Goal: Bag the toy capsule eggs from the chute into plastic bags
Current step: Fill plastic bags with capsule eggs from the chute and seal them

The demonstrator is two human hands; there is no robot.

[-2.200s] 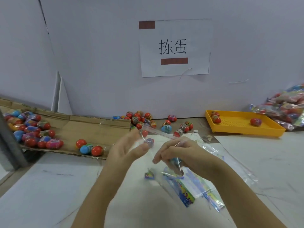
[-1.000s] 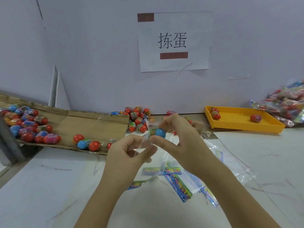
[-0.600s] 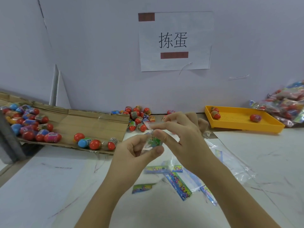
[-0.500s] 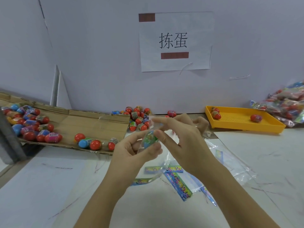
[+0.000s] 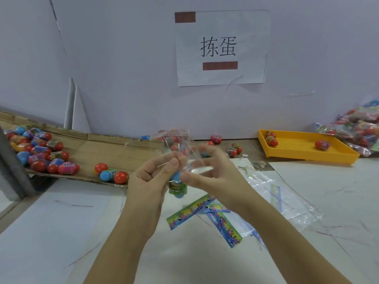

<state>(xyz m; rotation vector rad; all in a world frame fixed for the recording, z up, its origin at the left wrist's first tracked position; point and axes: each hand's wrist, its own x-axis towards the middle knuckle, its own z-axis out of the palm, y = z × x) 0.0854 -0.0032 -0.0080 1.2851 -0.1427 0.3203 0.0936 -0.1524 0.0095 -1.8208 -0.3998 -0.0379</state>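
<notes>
1. Your left hand (image 5: 150, 183) pinches one side of a clear plastic bag (image 5: 174, 140) between thumb and forefinger; your right hand (image 5: 217, 177) pinches the other side, its fingers curled on the film
2. A blue capsule egg (image 5: 178, 186) with a green label sits low in that bag, between both hands and just below your thumbs — held up off the counter (image 5: 61, 232)
3. The bag's top stands above your fingertips, somewhat blurred
4. Left of your left hand lies the cardboard chute (image 5: 86, 154): three eggs (image 5: 110, 174) rest near its lower edge, and a bigger heap of eggs (image 5: 39, 152) lies further left
5. Beyond your hands, loose eggs (image 5: 232, 149) lie by the wall
6. Beyond and right of your right hand, a yellow tray (image 5: 303, 154) holds a few eggs; filled bags (image 5: 361, 130) are piled further right
7. Beneath your right forearm — spare bags (image 5: 223, 224) with colourful header strips lie flat on the counter
</notes>
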